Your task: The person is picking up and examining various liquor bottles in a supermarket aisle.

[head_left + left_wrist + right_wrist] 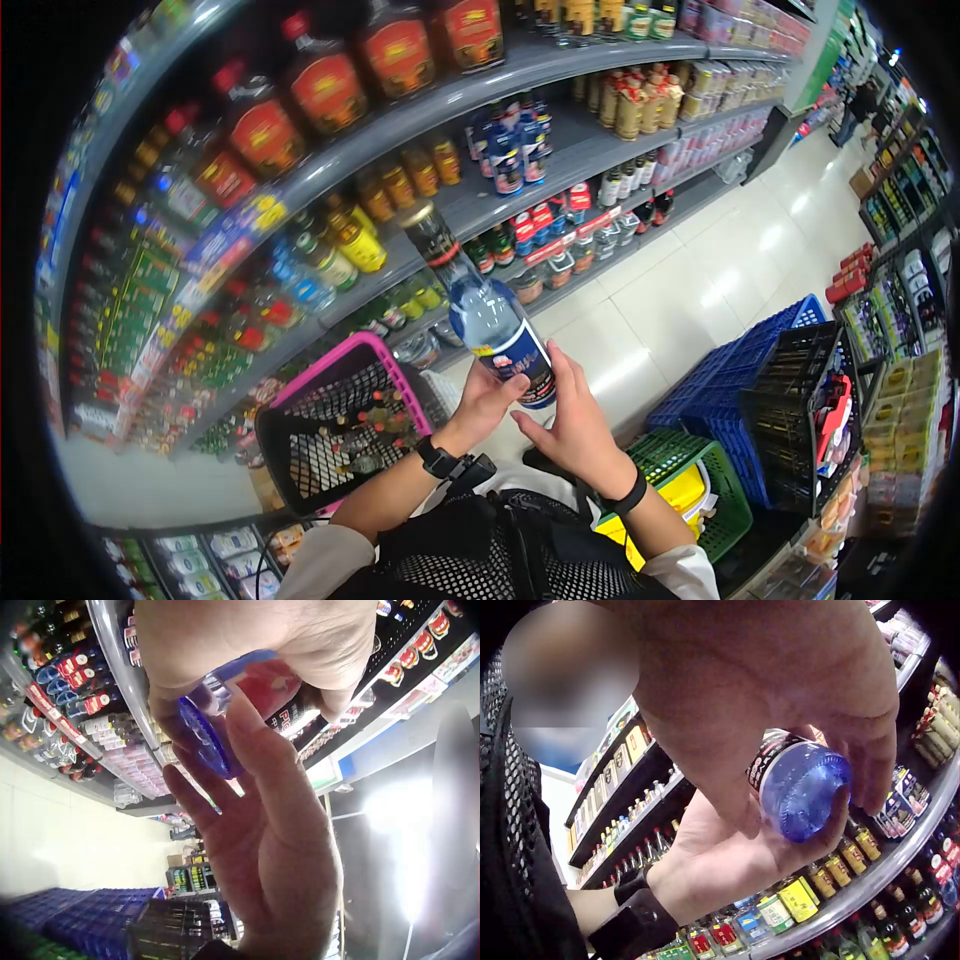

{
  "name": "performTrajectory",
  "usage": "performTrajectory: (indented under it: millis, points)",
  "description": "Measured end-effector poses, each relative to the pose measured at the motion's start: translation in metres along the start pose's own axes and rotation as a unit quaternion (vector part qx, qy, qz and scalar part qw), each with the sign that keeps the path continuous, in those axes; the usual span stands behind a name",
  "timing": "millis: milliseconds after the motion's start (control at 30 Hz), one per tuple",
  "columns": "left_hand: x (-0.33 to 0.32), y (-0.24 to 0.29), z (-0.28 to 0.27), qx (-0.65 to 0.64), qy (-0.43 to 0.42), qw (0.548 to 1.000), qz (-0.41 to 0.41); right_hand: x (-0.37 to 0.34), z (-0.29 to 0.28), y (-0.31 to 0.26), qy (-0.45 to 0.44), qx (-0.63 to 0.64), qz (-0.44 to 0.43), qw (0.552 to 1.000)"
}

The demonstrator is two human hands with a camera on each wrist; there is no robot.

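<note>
A clear glass liquor bottle (484, 308) with a dark neck wrap and a blue label is tilted in front of the person, its neck toward the shelves. My left hand (482, 405) grips its lower part, thumb across the label. Beside the base, my right hand (580, 432) touches the bottle with fairly straight fingers, its thumb spread apart. In the right wrist view the bottle's blue-tinted base (808, 793) faces the camera, above the left palm. The left wrist view shows part of the label (270, 686), the rest hidden behind the left hand.
Grey shelves (560, 68) full of bottles curve along the left and front. A black basket with a pink rim (350, 350) holds several small bottles. At the right stand blue crates (720, 370) and a green basket (735, 505) with a yellow item. Pale tiled floor (690, 270) lies between.
</note>
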State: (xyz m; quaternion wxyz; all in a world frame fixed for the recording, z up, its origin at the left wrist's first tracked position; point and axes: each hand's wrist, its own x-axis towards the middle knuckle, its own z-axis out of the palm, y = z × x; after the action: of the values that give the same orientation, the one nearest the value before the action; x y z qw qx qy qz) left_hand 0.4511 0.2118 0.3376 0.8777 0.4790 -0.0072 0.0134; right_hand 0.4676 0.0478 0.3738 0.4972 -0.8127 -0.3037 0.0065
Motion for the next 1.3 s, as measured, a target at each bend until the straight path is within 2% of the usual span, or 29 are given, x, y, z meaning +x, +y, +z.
performTrajectory:
  millis: [100,200,267,333,367,433,467,500,567,633,700,767,867,967,1033,1067,1100,1133,1167,1233,1267,1300]
  points:
    - [0.034,-0.02,0.03,0.055,-0.042,0.998,-0.015,0.001,-0.027,0.032,0.033,-0.014,0.016,0.999]
    - [0.059,-0.041,0.049,0.076,-0.082,0.991,-0.069,0.0,-0.04,0.062,0.075,0.014,0.086,0.993]
    - [0.077,-0.047,0.059,0.086,-0.099,0.989,-0.073,0.002,-0.048,0.083,0.09,0.033,0.096,0.991]
    - [0.096,-0.05,0.066,0.195,-0.153,0.968,-0.024,0.011,-0.06,0.089,0.141,0.071,0.097,0.983]
    - [0.105,-0.052,0.069,0.192,-0.156,0.969,-0.02,0.015,-0.067,0.094,0.142,0.067,0.094,0.983]
    - [0.125,-0.054,0.075,0.271,-0.224,0.935,0.051,0.025,-0.078,0.106,0.116,0.075,0.057,0.989]
    - [0.134,-0.051,0.077,0.322,-0.23,0.915,0.081,0.032,-0.082,0.108,0.155,0.046,0.029,0.986]
    - [0.143,-0.047,0.08,0.321,-0.228,0.915,0.083,0.037,-0.084,0.114,0.153,0.044,0.028,0.987]
    - [0.163,-0.039,0.084,0.394,-0.27,0.871,0.114,0.046,-0.084,0.131,0.185,0.123,0.081,0.972]
    - [0.183,-0.04,0.079,0.388,-0.266,0.875,0.113,0.062,-0.09,0.145,0.176,0.143,0.087,0.97]
    - [0.208,-0.047,0.06,0.359,-0.288,0.885,0.075,0.077,-0.092,0.164,0.177,0.173,0.092,0.965]
    - [0.239,-0.041,0.036,0.356,-0.264,0.89,0.108,0.102,-0.095,0.188,0.161,0.156,0.07,0.972]
    - [0.27,-0.028,-0.012,0.511,-0.198,0.835,0.046,0.147,-0.103,0.217,0.154,0.132,0.045,0.978]
    - [0.286,-0.061,-0.073,0.611,-0.138,0.777,-0.067,0.189,-0.109,0.255,0.135,0.099,0.002,0.986]
    - [0.279,-0.102,-0.121,0.608,-0.138,0.771,-0.127,0.223,-0.121,0.262,0.1,0.071,-0.012,0.992]
    - [0.273,-0.116,-0.137,0.607,-0.129,0.774,-0.126,0.24,-0.125,0.275,0.078,-0.053,-0.056,0.994]
    - [0.27,-0.119,-0.141,0.612,-0.102,0.762,-0.186,0.261,-0.127,0.291,0.056,-0.175,-0.101,0.978]
    - [0.256,-0.121,-0.146,0.613,-0.073,0.745,-0.252,0.276,-0.125,0.298,0.039,-0.003,-0.022,0.999]
    - [0.212,-0.161,-0.187,0.61,-0.063,0.747,-0.257,0.298,-0.127,0.306,0.04,-0.059,-0.113,0.991]
    - [0.188,-0.22,-0.234,0.455,0.13,0.869,-0.147,0.326,-0.117,0.329,0.036,-0.034,-0.102,0.994]
    - [0.156,-0.252,-0.267,0.185,0.235,0.935,-0.192,0.344,-0.125,0.316,0.011,-0.034,-0.127,0.991]
    - [0.136,-0.269,-0.282,-0.102,0.316,0.918,-0.216,0.36,-0.124,0.319,0.002,-0.03,-0.133,0.991]
